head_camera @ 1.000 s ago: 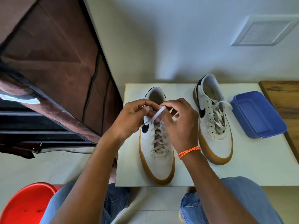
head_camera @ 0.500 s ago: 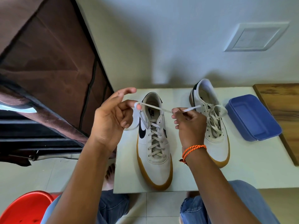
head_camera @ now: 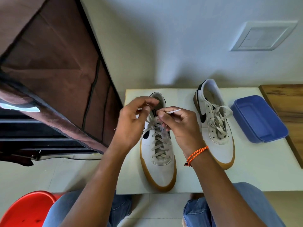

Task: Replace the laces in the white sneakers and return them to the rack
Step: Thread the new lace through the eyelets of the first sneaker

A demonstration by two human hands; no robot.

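Laces (head_camera: pixel 159 138) on our near sneaker (head_camera: pixel 158 154) are pinched at their ends by left hand (head_camera: pixel 131 122) and right hand (head_camera: pixel 180 126), evidently to tie them.

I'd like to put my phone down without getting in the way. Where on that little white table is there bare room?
Bare patches: the table's near right corner, in front of the blue tub, and the far strip between both sneakers' heels. Crowded: around the left sneaker, where both hands work.

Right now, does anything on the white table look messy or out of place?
Only the right-hand white gum-soled sneaker: its cream laces lie in a loose, untied tangle over the tongue. The blue plastic tray sits flat beside it. Nothing is spilled or damaged.
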